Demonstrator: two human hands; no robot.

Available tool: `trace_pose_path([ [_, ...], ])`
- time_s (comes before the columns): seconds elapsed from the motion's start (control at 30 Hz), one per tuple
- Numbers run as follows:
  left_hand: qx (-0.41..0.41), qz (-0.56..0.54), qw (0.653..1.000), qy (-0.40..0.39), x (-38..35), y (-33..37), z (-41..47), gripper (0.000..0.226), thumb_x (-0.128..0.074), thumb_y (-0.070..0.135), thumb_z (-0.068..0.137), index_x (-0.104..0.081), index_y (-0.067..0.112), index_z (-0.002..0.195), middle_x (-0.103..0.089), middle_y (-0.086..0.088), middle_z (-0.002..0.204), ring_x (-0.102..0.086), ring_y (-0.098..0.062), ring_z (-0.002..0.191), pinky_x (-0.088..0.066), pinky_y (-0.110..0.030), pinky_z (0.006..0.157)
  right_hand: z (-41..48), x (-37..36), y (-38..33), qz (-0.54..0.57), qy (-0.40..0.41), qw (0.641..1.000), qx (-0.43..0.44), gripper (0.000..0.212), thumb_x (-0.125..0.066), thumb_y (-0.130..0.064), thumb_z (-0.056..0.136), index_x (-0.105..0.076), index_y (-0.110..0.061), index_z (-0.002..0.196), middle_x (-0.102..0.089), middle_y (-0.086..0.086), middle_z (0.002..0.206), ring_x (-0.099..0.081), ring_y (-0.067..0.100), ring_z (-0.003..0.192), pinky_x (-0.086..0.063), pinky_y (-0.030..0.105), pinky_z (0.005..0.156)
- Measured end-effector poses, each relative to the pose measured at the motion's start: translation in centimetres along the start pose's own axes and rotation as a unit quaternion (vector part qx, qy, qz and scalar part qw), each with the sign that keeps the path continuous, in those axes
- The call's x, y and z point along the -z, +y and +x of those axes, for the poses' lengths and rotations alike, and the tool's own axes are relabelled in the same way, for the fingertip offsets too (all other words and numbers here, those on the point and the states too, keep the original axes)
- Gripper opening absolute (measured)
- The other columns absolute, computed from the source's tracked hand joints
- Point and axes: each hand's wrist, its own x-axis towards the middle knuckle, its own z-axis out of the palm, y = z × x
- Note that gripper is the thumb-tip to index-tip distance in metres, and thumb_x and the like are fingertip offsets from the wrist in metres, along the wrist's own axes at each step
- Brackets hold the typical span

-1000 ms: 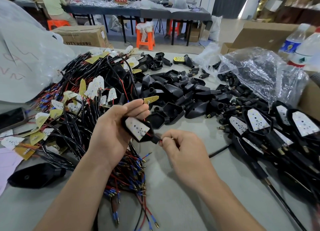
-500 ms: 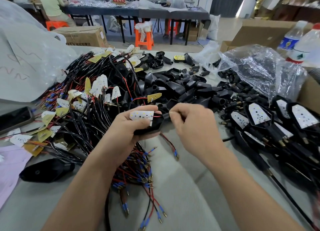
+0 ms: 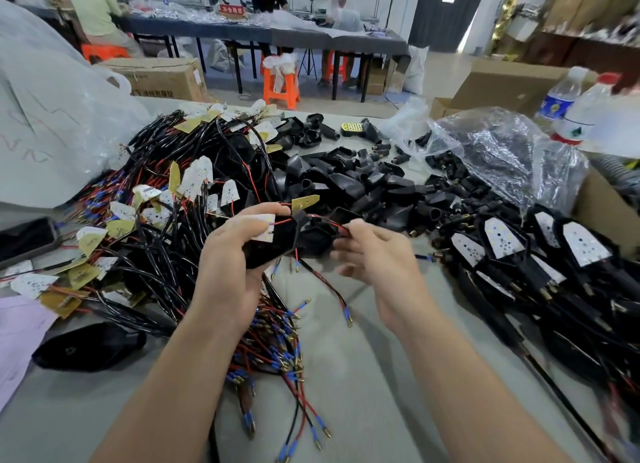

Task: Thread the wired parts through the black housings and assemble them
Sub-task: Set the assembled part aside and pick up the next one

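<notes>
while hemmed by wire heap [image 3: 156, 251] and finished pile [image 3: 519, 254], grips housing [image 3: 266, 254] in left fingers [image 3: 247, 220], pinches red wire [image 3: 327, 221] in right fingers [image 3: 362, 228]; box [image 3: 156, 78] print illegible.

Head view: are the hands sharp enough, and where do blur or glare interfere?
Head view: the left hand gripping the black plastic housing and the right hand pinching its thin red wire are fairly sharp; the right edge smears the clear water bottles; glare speckles the crumpled clear plastic bag; shadows are soft.

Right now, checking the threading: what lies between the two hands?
Head view: the black housing held by the left hand, and a red wire running from it to the right hand, which pinches it.
</notes>
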Motion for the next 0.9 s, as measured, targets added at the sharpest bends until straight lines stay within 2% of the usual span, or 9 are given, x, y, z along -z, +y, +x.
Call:
trace_pose_path([
  [0.13,0.033,0.004,0.999,0.005,-0.4,0.0,-0.3,0.034,-0.051,0.023,0.099,-0.082,0.019,0.086,-0.077,-0.006,0.113,-0.074,-0.020,0.104,-0.059,-0.029,0.074,1.8,-0.1,-2.3,0.021,0.052,0.993,0.100,0.026,-0.063,-0.010,0.092,-0.079,-0.016,0.073,-0.076,0.005,0.074,-0.071,0.017,0.069,-0.057,0.030,0.066],
  [0.23,0.061,0.049,0.997,-0.001,-0.5,-0.2,-0.3,0.032,-0.052,0.011,0.100,-0.083,0.020,0.095,-0.078,-0.002,0.113,-0.073,-0.018,0.105,-0.060,-0.034,0.081,3.1,-0.4,-4.9,0.024,0.040,0.987,0.152,0.031,-0.059,0.006,0.091,-0.079,-0.014,0.079,-0.076,0.006,0.077,-0.074,0.019,0.072,-0.059,0.029,0.069],
  [0.33,0.120,0.082,0.987,-0.064,-0.9,-0.6,-0.4,0.028,-0.061,0.006,0.095,-0.079,0.020,0.110,-0.077,-0.006,0.116,-0.074,-0.024,0.106,-0.061,-0.032,0.084,4.1,-1.0,-6.3,0.064,0.002,0.988,0.142,0.028,-0.052,0.013,0.095,-0.074,-0.003,0.091,-0.075,0.012,0.081,-0.074,0.021,0.072,-0.059,0.027,0.069],
  [0.4,0.180,0.113,0.970,-0.116,-1.3,-1.0,-0.6,0.038,-0.068,0.009,0.079,-0.076,0.021,0.114,-0.076,-0.013,0.117,-0.071,-0.028,0.101,-0.055,-0.038,0.088,4.6,-1.0,-6.4,0.083,-0.001,0.988,0.127,0.026,-0.049,0.013,0.096,-0.071,0.000,0.092,-0.072,0.015,0.081,-0.073,0.022,0.069,-0.059,0.027,0.067],
  [0.57,0.222,0.114,0.931,-0.266,-2.4,-1.9,-1.4,0.046,-0.064,0.002,0.078,-0.082,0.037,0.100,-0.078,-0.006,0.114,-0.074,-0.021,0.096,-0.062,-0.033,0.078,4.4,-0.6,-5.1,0.082,-0.008,0.993,0.088,0.027,-0.044,0.013,0.097,-0.061,-0.006,0.088,-0.067,0.018,0.083,-0.067,0.020,0.054,-0.057,0.025,0.053],
  [0.67,0.187,0.171,0.938,-0.236,-2.5,-2.7,-1.2,0.052,-0.062,-0.015,0.081,-0.080,0.023,0.111,-0.079,-0.008,0.106,-0.073,-0.014,0.083,-0.057,-0.023,0.068,4.2,0.3,-3.7,-0.013,-0.069,0.995,0.075,0.019,-0.049,0.002,0.099,-0.053,-0.016,0.105,-0.068,0.014,0.100,-0.068,0.022,0.064,-0.058,0.030,0.057],
  [0.77,0.170,0.226,0.947,-0.150,-2.7,-3.2,-1.0,0.051,-0.059,-0.020,0.084,-0.072,0.015,0.118,-0.080,-0.006,0.100,-0.073,-0.018,0.079,-0.058,-0.025,0.065,4.1,2.5,-2.6,-0.218,-0.089,0.964,0.126,0.045,-0.056,-0.029,0.097,-0.044,-0.044,0.138,-0.061,-0.022,0.110,-0.060,0.008,0.091,-0.057,0.039,0.088],
  [0.83,0.159,0.211,0.960,-0.096,-2.7,-3.5,-0.7,0.046,-0.063,-0.018,0.085,-0.071,0.014,0.117,-0.080,-0.006,0.100,-0.077,-0.025,0.090,-0.063,-0.035,0.074,3.0,3.3,-1.7,-0.213,-0.017,0.963,0.161,0.042,-0.059,-0.037,0.091,-0.049,-0.054,0.128,-0.066,-0.034,0.093,-0.065,-0.002,0.084,-0.057,0.042,0.087],
  [0.9,0.147,0.194,0.967,-0.069,-2.9,-3.6,-0.7,0.042,-0.066,-0.015,0.084,-0.077,0.018,0.108,-0.081,-0.005,0.098,-0.078,-0.027,0.090,-0.063,-0.034,0.072,1.4,3.8,0.2,-0.170,0.015,0.974,0.151,0.023,-0.065,-0.031,0.087,-0.058,-0.044,0.105,-0.072,-0.018,0.084,-0.070,0.005,0.069,-0.060,0.040,0.073],
])
